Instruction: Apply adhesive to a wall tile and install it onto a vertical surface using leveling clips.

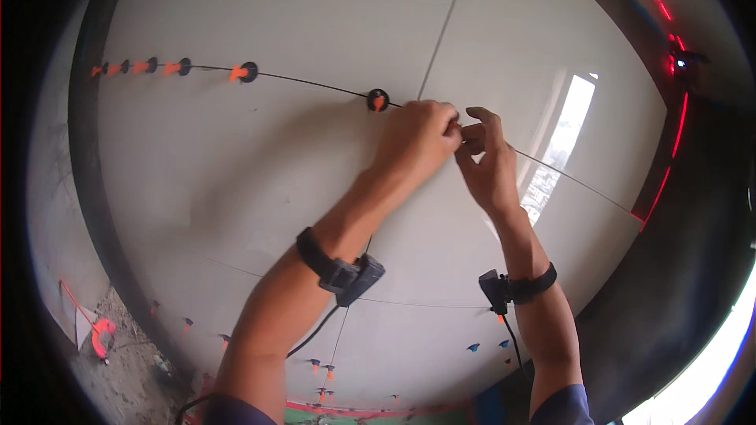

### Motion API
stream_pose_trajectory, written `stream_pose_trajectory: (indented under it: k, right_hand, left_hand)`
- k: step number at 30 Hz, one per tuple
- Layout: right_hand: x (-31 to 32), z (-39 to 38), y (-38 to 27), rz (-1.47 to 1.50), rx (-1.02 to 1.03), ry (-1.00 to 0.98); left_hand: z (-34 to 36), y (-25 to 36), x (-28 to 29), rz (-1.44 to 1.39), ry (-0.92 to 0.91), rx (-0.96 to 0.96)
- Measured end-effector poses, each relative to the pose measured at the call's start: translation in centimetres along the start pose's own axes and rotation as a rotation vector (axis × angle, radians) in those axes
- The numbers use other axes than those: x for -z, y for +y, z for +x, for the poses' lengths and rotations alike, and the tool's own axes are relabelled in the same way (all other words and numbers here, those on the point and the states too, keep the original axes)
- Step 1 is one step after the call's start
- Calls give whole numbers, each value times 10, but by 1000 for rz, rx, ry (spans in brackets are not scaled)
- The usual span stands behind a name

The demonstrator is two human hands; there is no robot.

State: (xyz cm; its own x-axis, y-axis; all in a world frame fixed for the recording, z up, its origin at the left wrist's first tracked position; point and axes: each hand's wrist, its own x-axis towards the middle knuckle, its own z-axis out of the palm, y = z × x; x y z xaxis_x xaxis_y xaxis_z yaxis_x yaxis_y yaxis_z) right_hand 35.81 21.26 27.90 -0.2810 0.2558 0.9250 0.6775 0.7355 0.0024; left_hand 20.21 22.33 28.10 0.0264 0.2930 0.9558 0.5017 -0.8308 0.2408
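Large glossy pale tiles cover the wall in front of me, with thin dark joints between them. My left hand is closed at the joint crossing, and whatever its fingers pinch is hidden. Just right of it, my right hand has bent fingers, their tips drawn together close to the left fingertips. Any small thing between them cannot be made out. Left of my left hand, a round black tile leveler with an orange handle sits on the joint. Another tile leveler is farther left.
More orange and black levelers line the joint toward the left edge. Several others dot the lower joints. A laser level at the right casts red lines. An orange tool lies low at left. Dark straps with boxes and cables circle both forearms.
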Motion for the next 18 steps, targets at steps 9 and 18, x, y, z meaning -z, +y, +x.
stream_pose_trajectory:
  k: [9,18]
  right_hand:
    - [-25,1,17,-79,-114,195]
    - [2,16,25,116,12,-77]
  left_hand:
    - [-9,9,-19,103,122,0]
    - [-11,4,-17,124,137,-71]
